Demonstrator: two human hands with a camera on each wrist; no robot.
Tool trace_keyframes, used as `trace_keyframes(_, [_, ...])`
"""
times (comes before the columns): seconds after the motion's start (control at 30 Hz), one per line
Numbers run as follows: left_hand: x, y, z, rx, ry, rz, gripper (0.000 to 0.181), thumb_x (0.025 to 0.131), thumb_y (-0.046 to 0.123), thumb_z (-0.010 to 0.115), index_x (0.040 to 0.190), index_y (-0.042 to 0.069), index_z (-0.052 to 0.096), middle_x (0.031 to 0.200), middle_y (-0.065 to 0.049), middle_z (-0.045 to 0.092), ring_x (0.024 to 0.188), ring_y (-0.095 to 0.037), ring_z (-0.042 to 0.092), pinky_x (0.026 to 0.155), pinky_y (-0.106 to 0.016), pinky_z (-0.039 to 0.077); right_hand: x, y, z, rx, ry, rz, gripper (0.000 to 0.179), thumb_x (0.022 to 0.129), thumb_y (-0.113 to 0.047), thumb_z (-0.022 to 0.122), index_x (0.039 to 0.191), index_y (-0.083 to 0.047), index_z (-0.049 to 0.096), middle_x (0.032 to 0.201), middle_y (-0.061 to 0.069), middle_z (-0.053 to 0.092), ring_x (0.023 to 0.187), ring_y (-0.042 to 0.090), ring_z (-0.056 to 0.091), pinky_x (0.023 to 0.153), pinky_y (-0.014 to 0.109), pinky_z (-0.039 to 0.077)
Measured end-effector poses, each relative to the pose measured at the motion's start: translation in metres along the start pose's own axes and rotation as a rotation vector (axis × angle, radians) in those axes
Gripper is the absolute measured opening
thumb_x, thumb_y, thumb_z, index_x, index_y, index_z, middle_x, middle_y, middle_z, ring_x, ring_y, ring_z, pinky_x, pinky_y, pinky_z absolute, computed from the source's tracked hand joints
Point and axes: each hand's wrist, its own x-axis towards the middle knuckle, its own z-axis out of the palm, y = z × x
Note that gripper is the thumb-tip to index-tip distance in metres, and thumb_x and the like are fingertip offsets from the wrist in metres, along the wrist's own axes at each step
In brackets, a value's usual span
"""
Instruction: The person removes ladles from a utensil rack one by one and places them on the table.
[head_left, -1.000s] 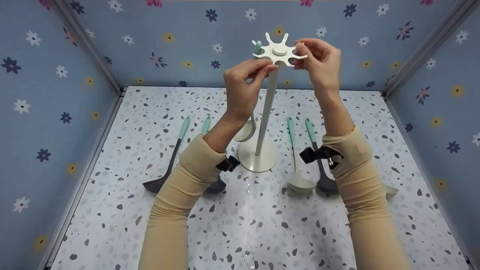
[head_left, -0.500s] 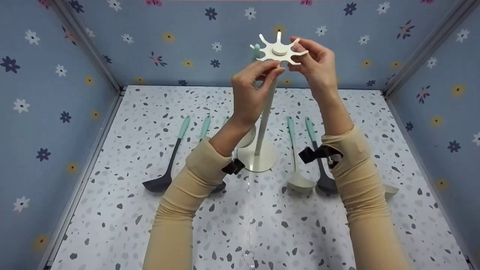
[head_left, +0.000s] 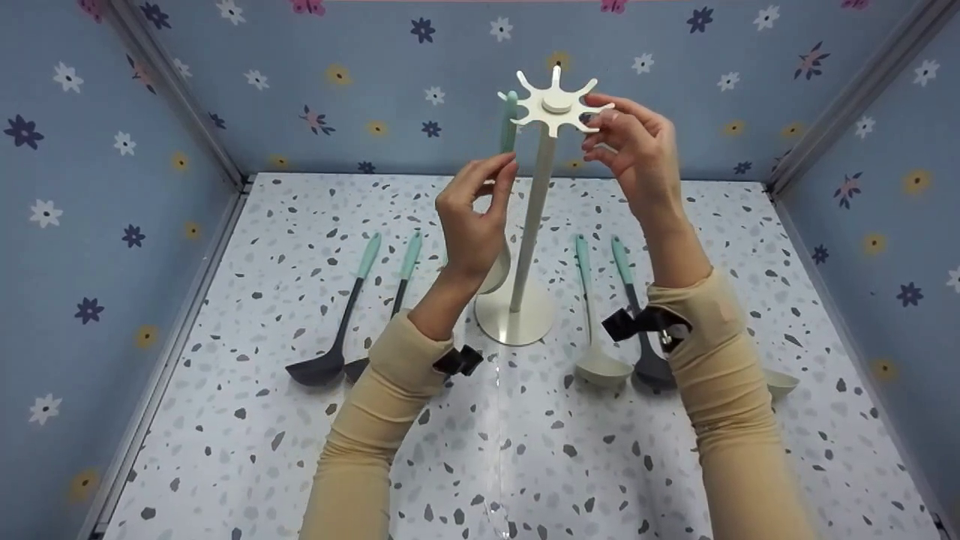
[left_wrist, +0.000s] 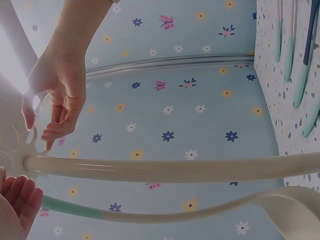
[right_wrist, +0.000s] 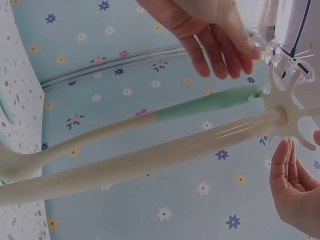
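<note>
In the head view, a cream stand (head_left: 534, 217) rises from a round base (head_left: 514, 315) to a star-shaped top of hook prongs (head_left: 556, 105). A ladle with a mint handle (head_left: 509, 124) and cream shaft (right_wrist: 100, 134) hangs from a left prong. My left hand (head_left: 474, 217) is beside that handle, its thumb and fingertips close together. In the right wrist view, those fingers hang relaxed, apart from the handle. My right hand (head_left: 637, 146) is at the right-hand prongs, thumb and fingers spread either side of one. Whether they touch it, I cannot tell.
Left on the speckled table (head_left: 247, 450) lie a dark ladle (head_left: 319, 367) and another dark utensil (head_left: 402, 281), partly hidden by my sleeve. To the right lie a cream ladle (head_left: 602, 366), a dark ladle (head_left: 651, 367) and a pale bowl (head_left: 781, 382) behind my sleeve. Flowered walls enclose three sides.
The hook top has turned, bringing different prongs forward. My left hand has left the prongs and moved down and left to the hanging ladle's handle. My right hand has loosened slightly downward.
</note>
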Motion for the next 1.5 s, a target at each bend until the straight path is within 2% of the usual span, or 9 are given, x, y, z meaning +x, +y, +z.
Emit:
trace_keyframes(0.2, [-0.023,-0.013,-0.005,0.031,0.014,-0.129,0.013,0.083,0.0,0.059,0.094,-0.005,0.064,0.084,-0.011,0.062,0.075,-0.016,0.058,0.061,-0.025,0.051,0.001,-0.001,0.007,-0.027,0.048,0.065,0.016,0.085,-0.004,0.056,0.091,0.009,0.061,0.071,0.015,0.056,0.056,0.02,0.055,0.053,0.025,0.05])
trace_keyframes(0.33, [-0.033,-0.018,-0.006,0.05,0.005,-0.207,0.015,0.082,-0.003,0.06,0.096,-0.008,0.062,0.085,-0.014,0.06,0.078,-0.019,0.058,0.061,-0.026,0.052,0.003,-0.002,0.014,-0.097,0.072,0.104,0.012,0.086,-0.005,0.056,0.081,0.004,0.06,0.069,0.015,0.055,0.056,0.02,0.053,0.053,0.023,0.05])
trace_keyframes(0.43, [-0.035,-0.013,-0.007,0.043,-0.008,-0.265,0.018,0.082,-0.005,0.059,0.099,-0.011,0.059,0.088,-0.017,0.058,0.082,-0.024,0.058,0.063,-0.027,0.052,0.004,-0.001,0.017,-0.125,0.089,0.115,0.013,0.087,-0.006,0.056,0.078,0.003,0.059,0.066,0.014,0.055,0.054,0.019,0.052,0.051,0.023,0.049])
trace_keyframes(0.57, [-0.038,-0.007,-0.008,0.013,-0.03,-0.326,0.023,0.082,-0.006,0.058,0.103,-0.014,0.056,0.093,-0.021,0.056,0.088,-0.029,0.056,0.069,-0.03,0.051,0.006,-0.002,0.02,-0.111,0.124,0.147,0.013,0.086,-0.005,0.056,0.078,0.005,0.059,0.065,0.015,0.055,0.052,0.019,0.051,0.048,0.023,0.047])
trace_keyframes(0.77, [-0.049,-0.02,-0.006,-0.037,-0.044,-0.358,0.027,0.08,-0.008,0.059,0.106,-0.016,0.054,0.098,-0.025,0.055,0.092,-0.033,0.054,0.074,-0.033,0.051,0.007,-0.002,0.025,-0.106,0.145,0.151,0.014,0.088,-0.003,0.053,0.078,0.005,0.059,0.067,0.016,0.052,0.053,0.021,0.049,0.048,0.022,0.045])
trace_keyframes(1.07, [-0.065,-0.035,-0.005,-0.063,-0.066,-0.391,0.026,0.081,-0.008,0.059,0.105,-0.015,0.055,0.095,-0.025,0.057,0.091,-0.033,0.056,0.075,-0.039,0.05,0.008,-0.001,0.029,-0.037,0.154,0.15,0.016,0.088,0.002,0.047,0.075,0.007,0.055,0.064,0.016,0.049,0.05,0.021,0.045,0.045,0.023,0.04])
trace_keyframes(1.3, [-0.086,-0.066,-0.001,-0.089,-0.069,-0.395,0.026,0.082,-0.001,0.061,0.106,-0.01,0.057,0.095,-0.018,0.06,0.091,-0.022,0.058,0.075,-0.032,0.051,0.008,0.001,0.03,-0.026,0.18,0.16,0.018,0.088,0.002,0.046,0.074,0.006,0.056,0.064,0.015,0.048,0.05,0.02,0.045,0.045,0.023,0.039])
trace_keyframes(1.5, [-0.081,-0.048,-0.001,-0.123,-0.069,-0.454,0.023,0.08,-0.01,0.058,0.102,-0.017,0.055,0.092,-0.027,0.058,0.088,-0.034,0.057,0.074,-0.04,0.05,0.009,0.004,0.031,0.012,0.193,0.163,0.019,0.089,0.003,0.044,0.074,0.006,0.055,0.063,0.015,0.047,0.049,0.02,0.044,0.045,0.023,0.038])
